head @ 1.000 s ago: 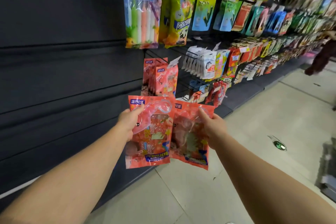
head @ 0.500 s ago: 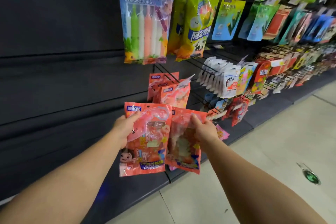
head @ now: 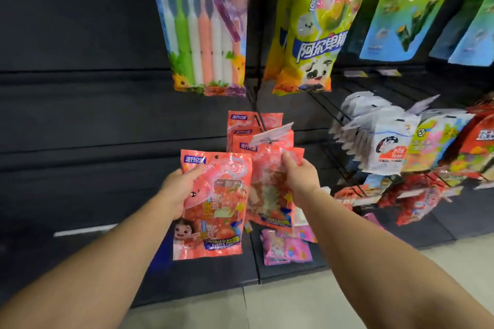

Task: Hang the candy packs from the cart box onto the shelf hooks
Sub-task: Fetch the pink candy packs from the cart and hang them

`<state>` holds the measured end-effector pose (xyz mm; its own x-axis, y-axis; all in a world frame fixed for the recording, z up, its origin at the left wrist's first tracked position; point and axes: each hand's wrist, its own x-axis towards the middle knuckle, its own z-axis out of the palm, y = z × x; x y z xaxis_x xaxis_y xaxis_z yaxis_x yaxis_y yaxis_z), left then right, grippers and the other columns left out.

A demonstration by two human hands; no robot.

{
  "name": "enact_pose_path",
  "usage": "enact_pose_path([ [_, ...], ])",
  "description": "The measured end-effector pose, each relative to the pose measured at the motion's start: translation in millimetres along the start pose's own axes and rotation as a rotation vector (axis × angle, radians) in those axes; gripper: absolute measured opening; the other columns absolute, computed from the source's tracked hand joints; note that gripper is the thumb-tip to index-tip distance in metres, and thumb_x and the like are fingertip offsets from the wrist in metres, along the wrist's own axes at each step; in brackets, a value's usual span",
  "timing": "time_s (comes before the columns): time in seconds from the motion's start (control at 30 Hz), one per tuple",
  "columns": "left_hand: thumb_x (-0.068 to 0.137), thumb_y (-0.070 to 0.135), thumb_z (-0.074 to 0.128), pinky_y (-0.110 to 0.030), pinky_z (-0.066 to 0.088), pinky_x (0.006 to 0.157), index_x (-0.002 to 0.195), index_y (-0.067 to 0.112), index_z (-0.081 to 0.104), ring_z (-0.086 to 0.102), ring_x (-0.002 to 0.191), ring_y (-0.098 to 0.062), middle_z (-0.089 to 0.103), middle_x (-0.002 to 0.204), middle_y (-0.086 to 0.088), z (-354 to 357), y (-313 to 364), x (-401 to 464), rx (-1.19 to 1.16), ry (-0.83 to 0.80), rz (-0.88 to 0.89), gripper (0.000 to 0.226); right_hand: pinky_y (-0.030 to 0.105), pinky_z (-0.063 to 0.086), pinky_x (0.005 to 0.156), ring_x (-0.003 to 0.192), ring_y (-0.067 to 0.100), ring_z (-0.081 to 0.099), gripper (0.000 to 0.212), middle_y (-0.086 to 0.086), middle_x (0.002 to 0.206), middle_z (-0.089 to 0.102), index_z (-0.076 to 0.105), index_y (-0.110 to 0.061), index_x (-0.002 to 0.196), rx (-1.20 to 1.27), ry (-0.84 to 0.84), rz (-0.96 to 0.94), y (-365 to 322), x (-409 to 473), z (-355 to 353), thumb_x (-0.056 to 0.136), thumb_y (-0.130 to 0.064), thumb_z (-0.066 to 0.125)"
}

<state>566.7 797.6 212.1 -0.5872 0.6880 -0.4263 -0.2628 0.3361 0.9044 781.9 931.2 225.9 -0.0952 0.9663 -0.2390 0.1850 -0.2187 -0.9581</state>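
My left hand (head: pixel 177 191) grips a pink-red candy pack (head: pixel 213 211) by its upper left edge, front side towards me. My right hand (head: pixel 299 177) holds a second pink-red candy pack (head: pixel 270 195) by its top right corner, just below and in front of a shelf hook (head: pixel 270 139) with a white price tag. Several matching pink-red packs (head: pixel 246 128) hang on that hook behind the tag. The pack in my right hand is blurred and overlaps the hung ones. The cart box is out of view.
Above hang a blue ice-pop bag (head: pixel 203 27) and a yellow-green lollipop bag (head: pixel 312 32). White and colourful packs (head: pixel 385 139) fill hooks to the right. Small pink packs (head: pixel 286 246) lie on the dark base shelf (head: pixel 208 272). The dark back panel (head: pixel 80 88) at left is bare.
Both hands with their packs have come closer to the shelf. The right-hand pack has risen towards the hook with the pink-red packs, and the view has closed in on the shelf.
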Motion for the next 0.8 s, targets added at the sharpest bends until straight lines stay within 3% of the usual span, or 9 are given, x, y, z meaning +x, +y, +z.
enact_pose_path([
  [0.1, 0.086, 0.044, 0.075, -0.045, 0.056, 0.083, 0.105, 0.016, 0.070, 0.072, 0.090, -0.032, 0.076, 0.099, -0.013, 13.3, -5.0, -10.3, -0.023, 0.056, -0.009, 0.034, 0.045, 0.054, 0.094, 0.099, 0.025, 0.067, 0.030, 0.004, 0.102, 0.071, 0.068, -0.018, 0.097, -0.004, -0.056, -0.005, -2.2, 11.8, -6.4, 0.091, -0.047, 0.062],
  [0.37, 0.084, 0.050, 0.075, -0.053, 0.054, 0.097, 0.108, 0.017, 0.069, 0.071, 0.101, -0.035, 0.076, 0.104, -0.013, 31.8, -18.4, -20.3, -0.020, 0.131, -0.050, 0.041, 0.043, 0.055, 0.091, 0.097, 0.024, 0.068, 0.024, 0.002, 0.099, 0.071, 0.063, -0.024, 0.087, 0.045, -0.174, 0.022, -5.2, 29.7, -13.0, 0.093, -0.047, 0.060],
  [0.6, 0.084, 0.050, 0.074, -0.051, 0.053, 0.096, 0.112, 0.016, 0.069, 0.071, 0.101, -0.034, 0.076, 0.105, -0.012, 34.0, -21.9, -20.4, -0.030, 0.135, -0.062, 0.045, 0.039, 0.056, 0.086, 0.094, 0.023, 0.069, 0.024, 0.003, 0.097, 0.072, 0.065, -0.021, 0.087, 0.080, -0.241, 0.017, -11.8, 39.3, -12.5, 0.093, -0.044, 0.062],
  [0.73, 0.087, 0.045, 0.073, -0.052, 0.055, 0.096, 0.111, 0.018, 0.070, 0.072, 0.097, -0.031, 0.077, 0.102, -0.011, 35.6, -22.1, -21.2, -0.055, 0.141, -0.061, 0.036, 0.036, 0.054, 0.081, 0.090, 0.022, 0.067, 0.023, 0.000, 0.090, 0.070, 0.065, -0.020, 0.088, 0.070, -0.231, 0.036, -16.2, 40.7, -8.1, 0.094, -0.042, 0.061],
  [0.8, 0.087, 0.045, 0.073, -0.052, 0.055, 0.096, 0.111, 0.018, 0.070, 0.072, 0.097, -0.031, 0.077, 0.102, -0.010, 35.4, -23.7, -21.6, -0.055, 0.151, -0.060, 0.036, 0.032, 0.053, 0.070, 0.084, 0.020, 0.067, 0.023, 0.001, 0.090, 0.069, 0.064, -0.019, 0.090, 0.078, -0.218, 0.061, -17.4, 40.0, -5.8, 0.095, -0.042, 0.061],
])
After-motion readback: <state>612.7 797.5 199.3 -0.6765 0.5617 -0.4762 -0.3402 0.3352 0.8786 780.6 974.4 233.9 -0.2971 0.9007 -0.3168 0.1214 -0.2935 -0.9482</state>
